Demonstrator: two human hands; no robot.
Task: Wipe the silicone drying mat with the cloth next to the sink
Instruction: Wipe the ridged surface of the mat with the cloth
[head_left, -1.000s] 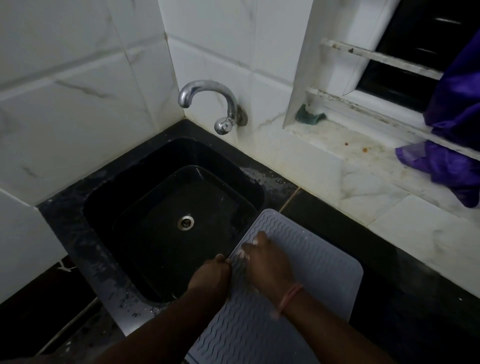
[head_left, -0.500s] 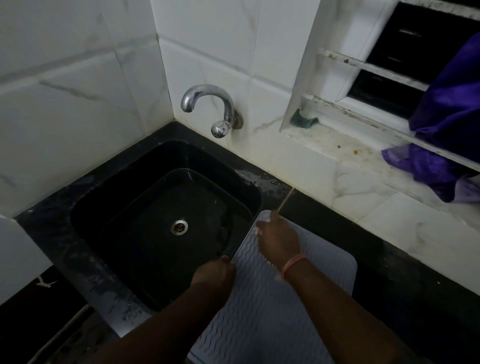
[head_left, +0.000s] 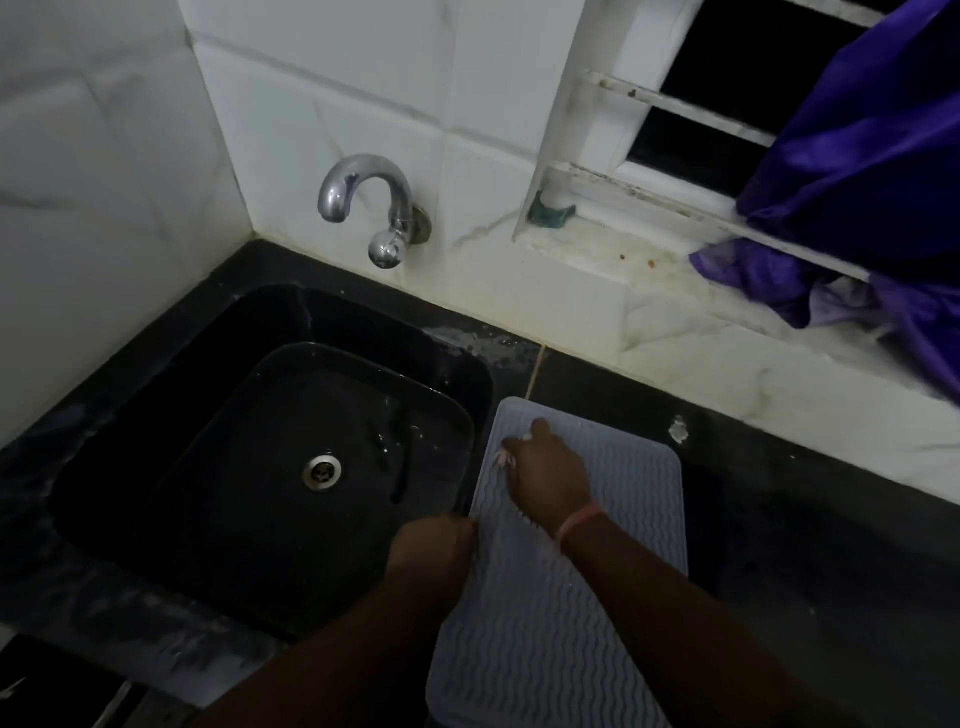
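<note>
Fingers (head_left: 540, 431) of right hand (head_left: 545, 480) press pale grey wavy-ribbed mat (head_left: 561, 623).

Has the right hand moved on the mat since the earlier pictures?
Yes. The right hand has slid up the drying mat toward its far corner, nearer the wall, while the left hand holds the mat's sink-side edge.

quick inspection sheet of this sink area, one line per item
surface: black countertop, wet patch behind the sink
job's things: grey silicone drying mat flat beside sink; cloth barely visible under right hand
clutter: white speck on counter, green scrap on sill
grippers: left hand grips mat's left edge; right hand presses mat's far end
cables: nothing seen
surroundings: chrome tap, white tiles, purple fabric on window bars
</note>
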